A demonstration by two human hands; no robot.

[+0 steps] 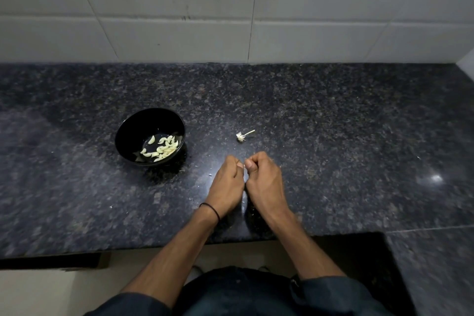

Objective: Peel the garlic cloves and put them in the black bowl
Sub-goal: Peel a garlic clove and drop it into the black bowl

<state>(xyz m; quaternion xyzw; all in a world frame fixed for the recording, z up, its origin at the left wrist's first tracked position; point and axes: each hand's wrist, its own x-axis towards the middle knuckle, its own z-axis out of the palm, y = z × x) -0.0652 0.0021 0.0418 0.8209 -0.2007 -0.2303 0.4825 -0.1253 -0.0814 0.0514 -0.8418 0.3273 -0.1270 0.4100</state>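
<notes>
**A:** Where is the garlic that is being worked?

**B:** A small pale garlic clove (245, 166) is pinched between the two hands, low over the near part of the worktop. Only a sliver of it is shown, as the rest is hidden by fingers. The left hand (227, 179) and the right hand (264, 177) are both curled tightly onto it, with the thumbs almost touching.

**A:** Which step is judged to be in hand?

**B:** Peeling. How much skin is left on the clove cannot be told. A heap of peeled yellowish cloves (161, 149) is lying in the round glossy black bowl (128, 133), which is set to the left of the hands and slightly beyond them. A bare dried garlic stalk with its root end (242, 136) is lying just beyond the hands, apart from them. No unpeeled cloves are seen loose, so the task is judged to be far along.

**A:** What is called for next?

**B:** The skin would have to be lifted with a thumbnail while the clove is held firm by the other hand. Once bare, the clove would have to be carried left and let go over the bowl's rim, not beside it.

**A:** And what is seen around that?

**B:** A dark speckled granite worktop (333, 123) carries everything, and a few flecks of papery skin (210, 175) are scattered on it. A thin black wristband (213, 210) is worn on the left wrist. A white tiled wall (179, 20) is set behind.
</notes>
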